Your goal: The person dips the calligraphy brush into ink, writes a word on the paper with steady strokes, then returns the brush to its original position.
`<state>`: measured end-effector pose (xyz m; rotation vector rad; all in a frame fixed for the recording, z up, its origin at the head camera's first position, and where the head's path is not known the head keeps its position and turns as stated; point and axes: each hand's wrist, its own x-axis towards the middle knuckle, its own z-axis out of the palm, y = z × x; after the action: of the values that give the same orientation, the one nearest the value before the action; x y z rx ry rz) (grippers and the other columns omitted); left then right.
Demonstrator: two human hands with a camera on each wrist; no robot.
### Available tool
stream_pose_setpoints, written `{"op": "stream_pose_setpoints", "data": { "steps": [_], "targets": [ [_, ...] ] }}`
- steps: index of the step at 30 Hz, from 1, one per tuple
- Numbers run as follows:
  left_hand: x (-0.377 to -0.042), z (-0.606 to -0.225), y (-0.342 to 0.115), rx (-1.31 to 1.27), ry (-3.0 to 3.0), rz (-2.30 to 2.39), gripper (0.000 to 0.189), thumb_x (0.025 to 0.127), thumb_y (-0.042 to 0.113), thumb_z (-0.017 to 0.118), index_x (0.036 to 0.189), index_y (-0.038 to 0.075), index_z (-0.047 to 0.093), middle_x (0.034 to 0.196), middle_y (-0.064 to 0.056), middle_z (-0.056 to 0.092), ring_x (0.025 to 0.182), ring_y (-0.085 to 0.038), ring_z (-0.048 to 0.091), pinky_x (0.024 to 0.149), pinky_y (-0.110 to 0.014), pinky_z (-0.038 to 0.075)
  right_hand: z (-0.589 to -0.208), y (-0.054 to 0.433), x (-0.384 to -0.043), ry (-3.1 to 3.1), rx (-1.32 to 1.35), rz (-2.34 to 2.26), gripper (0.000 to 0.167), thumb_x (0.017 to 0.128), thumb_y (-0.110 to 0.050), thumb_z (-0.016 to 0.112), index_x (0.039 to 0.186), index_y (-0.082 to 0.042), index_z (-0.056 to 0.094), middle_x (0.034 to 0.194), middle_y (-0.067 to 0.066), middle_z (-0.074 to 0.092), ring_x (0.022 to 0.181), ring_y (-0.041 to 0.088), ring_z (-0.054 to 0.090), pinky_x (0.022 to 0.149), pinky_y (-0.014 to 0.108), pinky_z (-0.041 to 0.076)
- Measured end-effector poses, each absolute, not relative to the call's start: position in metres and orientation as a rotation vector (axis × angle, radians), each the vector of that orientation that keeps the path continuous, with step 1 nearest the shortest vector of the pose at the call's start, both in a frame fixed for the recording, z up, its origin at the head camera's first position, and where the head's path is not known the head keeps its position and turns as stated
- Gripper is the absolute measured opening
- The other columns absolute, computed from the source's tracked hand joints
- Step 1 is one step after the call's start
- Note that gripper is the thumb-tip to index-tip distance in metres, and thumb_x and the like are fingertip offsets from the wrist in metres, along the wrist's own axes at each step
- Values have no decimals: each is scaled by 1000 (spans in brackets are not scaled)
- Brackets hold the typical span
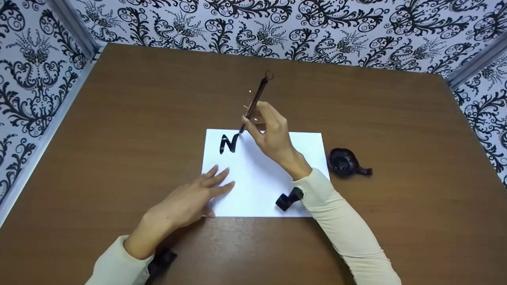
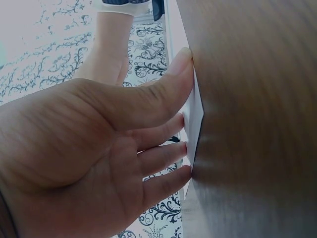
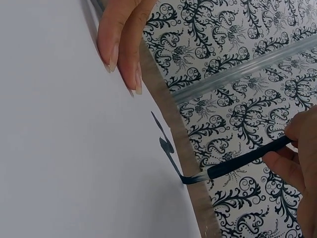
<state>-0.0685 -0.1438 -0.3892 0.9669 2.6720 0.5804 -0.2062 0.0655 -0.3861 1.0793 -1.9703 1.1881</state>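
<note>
A white sheet of paper (image 1: 257,186) lies on the table with a black painted N (image 1: 229,143) near its upper left corner. My right hand (image 1: 273,132) pinches a dark calligraphy brush (image 1: 258,93) with a loop at its top end. In the right wrist view, the inked tip of the brush (image 3: 242,161) touches the paper at the end of a black stroke (image 3: 167,146). My left hand (image 1: 186,200) rests on the sheet's lower left side with its fingers spread. The left wrist view shows the thumb and fingertips of the left hand (image 2: 114,144) along the paper's edge.
To the right of the paper stands a small dark dish (image 1: 344,162) with a short handle. Black wrist cameras (image 1: 289,198) hang under both sleeves. The brown wooden table (image 1: 138,118) is bordered by panels with black floral patterns (image 1: 261,27).
</note>
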Motion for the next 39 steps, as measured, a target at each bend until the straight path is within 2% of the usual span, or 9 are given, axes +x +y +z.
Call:
{"op": "stream_pose_setpoints", "data": {
  "steps": [13, 21, 26, 35, 39],
  "targets": [
    [-68, -391, -142, 938, 2661, 584, 70, 79, 9, 76, 142, 11, 46, 154, -12, 26, 141, -36, 20, 86, -53, 48, -371, 75, -203, -1825, 955, 1232, 21, 83, 3, 70, 100, 1, 57, 87, 10, 64, 78, 19, 69, 57, 23, 54],
    [-67, -388, -144, 939, 2664, 572, 70, 79, 10, 75, 142, 11, 46, 154, -12, 26, 141, -36, 20, 78, -46, 52, -375, 89, -188, -1830, 942, 1211, 23, 82, 4, 70, 100, 1, 57, 87, 9, 63, 80, 19, 68, 57, 22, 54],
    [-67, -388, -144, 939, 2653, 564, 70, 79, 12, 74, 143, 12, 45, 155, -12, 25, 141, -36, 20, 85, -51, 49, -383, 88, -188, -1856, 935, 1227, 25, 83, 5, 68, 103, -1, 56, 88, 11, 62, 80, 21, 67, 55, 23, 54],
    [-68, -386, -144, 937, 2651, 573, 69, 81, 9, 74, 143, 12, 45, 155, -11, 25, 141, -35, 19, 86, -55, 47, -389, 83, -193, -1850, 900, 1271, 25, 84, 3, 68, 104, 1, 54, 89, 10, 61, 81, 18, 67, 58, 20, 54],
    [-68, -386, -144, 939, 2652, 581, 69, 80, 8, 74, 143, 11, 45, 155, -12, 25, 141, -36, 20, 85, -53, 48, -391, 83, -195, -1854, 880, 1272, 25, 84, 3, 69, 103, 1, 54, 89, 10, 61, 82, 19, 67, 57, 20, 53]
  ]
}}
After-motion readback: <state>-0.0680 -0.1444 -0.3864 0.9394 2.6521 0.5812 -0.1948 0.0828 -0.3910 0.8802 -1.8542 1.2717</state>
